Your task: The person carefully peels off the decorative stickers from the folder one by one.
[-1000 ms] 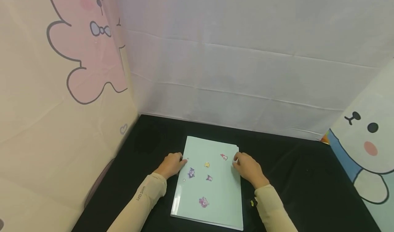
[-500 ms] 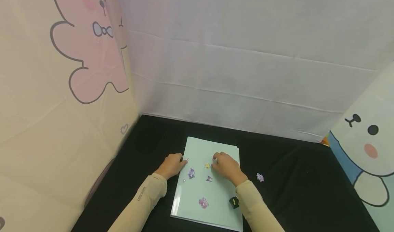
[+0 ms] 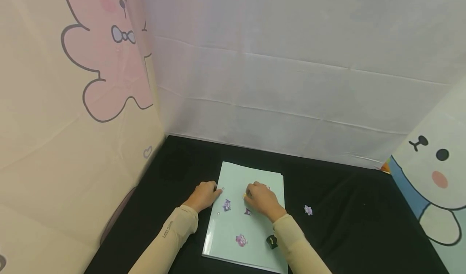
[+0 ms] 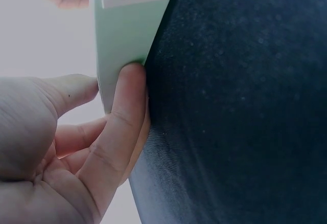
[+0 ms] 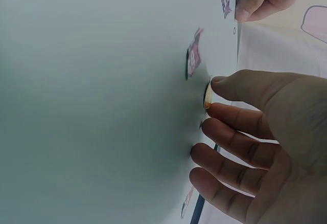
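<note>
Lt mint-grn flat rectangular folder (image 3: 255,227) w/ purple character-shaped decoration (image 3: 227,205), pinkish-purple figure-shaped decoration (image 3: 241,240) & small yellow decoration (image 5: 208,97). Blk cloth-covered table (image 3: 342,213). Cream fabric left sleeve (image 3: 160,249) w/ dk lettering (image 3: 168,229). Off-wht fabric back wall (image 3: 291,84), plain; cream fabric left wall (image 3: 47,152) w/ dk-grey-outlined pink bear print (image 3: 113,64).

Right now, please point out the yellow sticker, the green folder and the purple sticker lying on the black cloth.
Yellow sticker (image 5: 208,96): right wrist view, on its yellow face.
Green folder (image 3: 233,225): head view, bare part of its cover.
Purple sticker (image 3: 308,210): head view, middle of its front.
</note>
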The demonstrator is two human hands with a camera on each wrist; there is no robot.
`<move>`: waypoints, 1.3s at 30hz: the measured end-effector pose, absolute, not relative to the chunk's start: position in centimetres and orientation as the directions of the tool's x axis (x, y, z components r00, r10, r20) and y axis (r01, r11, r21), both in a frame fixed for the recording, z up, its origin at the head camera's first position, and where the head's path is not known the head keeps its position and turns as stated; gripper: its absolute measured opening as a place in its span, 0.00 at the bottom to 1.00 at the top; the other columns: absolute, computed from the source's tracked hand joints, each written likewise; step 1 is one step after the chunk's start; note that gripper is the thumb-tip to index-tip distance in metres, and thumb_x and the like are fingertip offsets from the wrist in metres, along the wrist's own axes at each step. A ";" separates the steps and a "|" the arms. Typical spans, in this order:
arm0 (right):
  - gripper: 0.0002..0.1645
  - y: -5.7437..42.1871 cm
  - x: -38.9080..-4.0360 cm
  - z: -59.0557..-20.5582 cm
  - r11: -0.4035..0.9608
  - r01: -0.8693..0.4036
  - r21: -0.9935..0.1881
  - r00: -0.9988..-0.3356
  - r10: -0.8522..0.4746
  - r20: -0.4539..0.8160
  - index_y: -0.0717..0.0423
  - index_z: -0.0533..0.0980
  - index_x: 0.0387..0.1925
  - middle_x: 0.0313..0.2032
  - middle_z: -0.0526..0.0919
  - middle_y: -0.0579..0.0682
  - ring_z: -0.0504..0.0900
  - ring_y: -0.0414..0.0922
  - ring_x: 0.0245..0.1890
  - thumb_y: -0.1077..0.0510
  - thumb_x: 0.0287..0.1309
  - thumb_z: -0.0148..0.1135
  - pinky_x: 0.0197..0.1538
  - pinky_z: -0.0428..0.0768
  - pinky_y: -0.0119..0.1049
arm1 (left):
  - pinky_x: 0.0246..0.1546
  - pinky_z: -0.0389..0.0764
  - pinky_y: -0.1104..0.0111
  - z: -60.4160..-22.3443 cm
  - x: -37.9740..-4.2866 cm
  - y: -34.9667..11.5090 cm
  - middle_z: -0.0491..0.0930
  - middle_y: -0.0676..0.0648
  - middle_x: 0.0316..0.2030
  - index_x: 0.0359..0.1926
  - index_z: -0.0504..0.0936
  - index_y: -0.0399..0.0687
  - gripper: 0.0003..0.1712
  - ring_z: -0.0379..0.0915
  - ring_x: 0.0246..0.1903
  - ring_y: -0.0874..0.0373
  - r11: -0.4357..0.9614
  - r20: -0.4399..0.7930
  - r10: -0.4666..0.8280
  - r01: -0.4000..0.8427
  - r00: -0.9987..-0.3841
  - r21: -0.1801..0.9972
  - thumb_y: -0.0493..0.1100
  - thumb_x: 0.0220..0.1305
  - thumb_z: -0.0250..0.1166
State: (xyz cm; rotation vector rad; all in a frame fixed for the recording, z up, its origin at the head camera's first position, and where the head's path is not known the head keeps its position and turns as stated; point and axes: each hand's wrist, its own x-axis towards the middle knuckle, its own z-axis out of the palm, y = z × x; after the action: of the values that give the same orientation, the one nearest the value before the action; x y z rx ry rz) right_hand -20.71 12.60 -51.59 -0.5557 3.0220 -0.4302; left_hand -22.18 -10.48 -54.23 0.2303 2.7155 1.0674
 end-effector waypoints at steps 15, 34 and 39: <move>0.07 12.7 -21.2 -51.9 0.902 -0.305 -0.306 -0.948 -0.317 0.012 0.54 0.78 0.34 0.27 0.74 0.44 0.71 0.41 0.26 0.55 0.64 0.67 0.32 0.76 0.39 | 0.25 0.78 0.64 -53.9 -22.0 -10.5 0.75 0.49 0.24 0.43 0.79 0.36 0.14 0.75 0.22 0.58 0.725 -0.116 0.229 0.090 -0.967 0.683 0.45 0.72 0.63; 0.08 21.4 -20.6 -51.4 0.919 -0.115 -0.377 -0.989 -0.142 -0.045 0.54 0.77 0.33 0.25 0.73 0.44 0.71 0.43 0.26 0.56 0.62 0.69 0.28 0.72 0.39 | 0.25 0.77 0.65 -53.9 -22.0 -10.7 0.74 0.49 0.24 0.43 0.78 0.37 0.14 0.74 0.22 0.58 0.728 -0.137 0.229 0.076 -0.964 0.681 0.46 0.72 0.63; 0.10 25.3 -19.9 -51.3 0.914 -0.066 -0.401 -0.990 -0.109 -0.086 0.56 0.75 0.34 0.25 0.73 0.46 0.71 0.44 0.25 0.56 0.63 0.68 0.28 0.71 0.40 | 0.25 0.77 0.65 -53.9 -22.1 -10.6 0.74 0.49 0.23 0.43 0.78 0.37 0.14 0.74 0.21 0.58 0.729 -0.138 0.228 0.076 -0.964 0.680 0.46 0.73 0.62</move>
State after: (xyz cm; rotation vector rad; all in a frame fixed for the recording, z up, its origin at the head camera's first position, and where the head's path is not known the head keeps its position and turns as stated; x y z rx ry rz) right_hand -19.94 25.26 -51.26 -0.1359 2.9691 -0.6160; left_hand -22.06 -10.64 -53.93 0.2423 2.7201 1.0568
